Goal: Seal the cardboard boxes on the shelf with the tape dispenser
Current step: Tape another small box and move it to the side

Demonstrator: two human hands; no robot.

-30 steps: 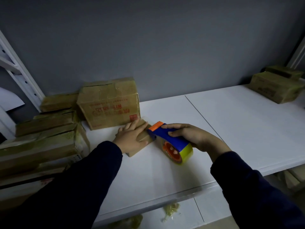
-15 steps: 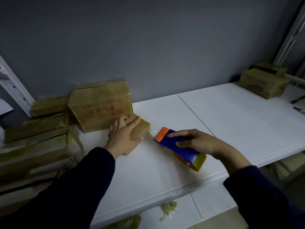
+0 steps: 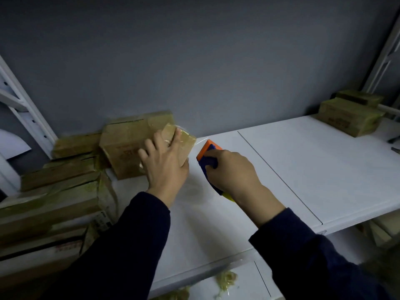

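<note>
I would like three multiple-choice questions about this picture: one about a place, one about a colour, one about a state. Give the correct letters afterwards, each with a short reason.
1. Where do the two boxes that stand apart from the pile sit on the shelf?
A. far right end
B. front middle
C. under the left arm

2. What colour is the tip of the tape dispenser?
A. green
B. orange
C. white

3. What is the left hand doing?
A. hanging free
B. holding scissors
C. gripping a small box

Answers:
1 A, the two boxes are at the shelf's far right end.
2 B, the tape dispenser in the right hand ends in orange.
3 C, the left hand has its fingers around the small box.
</note>
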